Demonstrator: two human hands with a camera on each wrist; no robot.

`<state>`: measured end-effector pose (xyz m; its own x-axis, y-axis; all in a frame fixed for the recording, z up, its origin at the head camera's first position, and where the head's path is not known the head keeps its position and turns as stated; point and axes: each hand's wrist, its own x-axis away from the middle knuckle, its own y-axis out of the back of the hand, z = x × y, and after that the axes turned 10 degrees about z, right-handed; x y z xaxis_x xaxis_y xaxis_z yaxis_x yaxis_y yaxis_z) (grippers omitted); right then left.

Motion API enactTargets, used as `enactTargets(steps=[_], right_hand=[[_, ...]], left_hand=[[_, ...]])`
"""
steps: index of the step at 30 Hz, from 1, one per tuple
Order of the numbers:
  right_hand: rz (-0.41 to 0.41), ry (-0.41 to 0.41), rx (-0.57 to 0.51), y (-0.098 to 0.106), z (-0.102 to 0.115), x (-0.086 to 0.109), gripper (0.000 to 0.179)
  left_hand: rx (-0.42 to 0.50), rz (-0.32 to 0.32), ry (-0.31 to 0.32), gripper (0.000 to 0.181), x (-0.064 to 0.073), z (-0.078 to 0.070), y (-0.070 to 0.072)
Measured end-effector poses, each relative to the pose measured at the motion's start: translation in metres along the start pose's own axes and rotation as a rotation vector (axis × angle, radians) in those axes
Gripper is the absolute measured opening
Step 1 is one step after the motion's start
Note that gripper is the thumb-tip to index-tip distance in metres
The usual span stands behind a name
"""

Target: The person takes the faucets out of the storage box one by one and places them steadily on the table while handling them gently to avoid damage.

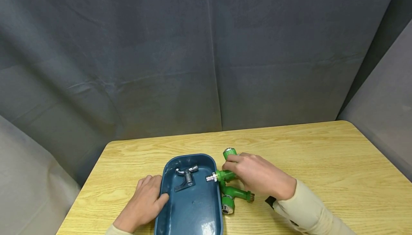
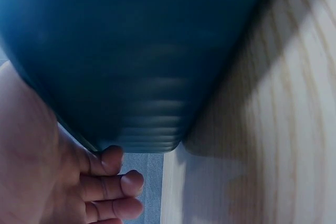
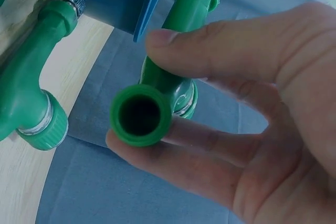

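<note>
My right hand [image 1: 257, 174] grips a green faucet [image 1: 226, 175] between thumb and fingers, just above the tray's right rim. Its metal-tipped end points left over the tray, and its round open end shows in the right wrist view. Green faucet parts [image 1: 236, 192] lie on the table against the tray's right side; whether they belong to one faucet or more I cannot tell. On the left rim of the blue tray [image 1: 190, 215], my left hand [image 1: 145, 199] holds on, thumb over the edge and fingers outside. A small chrome faucet [image 1: 188, 179] lies inside the tray.
The wooden table [image 1: 322, 163] extends far to the right of the tray and a shorter way to its left. A grey cloth curtain [image 1: 161, 67] hangs behind the table's back edge, with lighter cloth at both sides.
</note>
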<state>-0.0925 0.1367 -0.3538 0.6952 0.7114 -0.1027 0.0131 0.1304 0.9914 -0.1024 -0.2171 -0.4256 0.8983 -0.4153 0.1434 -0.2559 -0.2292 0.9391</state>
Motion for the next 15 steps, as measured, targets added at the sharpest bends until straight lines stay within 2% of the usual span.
enactTargets(steps=[11, 15], right_hand=[[0.003, -0.025, -0.02, 0.0015, -0.0074, 0.0026, 0.037], [0.006, -0.042, -0.021, 0.0015, -0.0099, 0.0025, 0.03]], left_hand=[[-0.013, -0.006, 0.002, 0.011, 0.0003, -0.0001, -0.0001], [-0.009, -0.009, 0.0, 0.01, 0.0007, -0.0011, 0.0008]])
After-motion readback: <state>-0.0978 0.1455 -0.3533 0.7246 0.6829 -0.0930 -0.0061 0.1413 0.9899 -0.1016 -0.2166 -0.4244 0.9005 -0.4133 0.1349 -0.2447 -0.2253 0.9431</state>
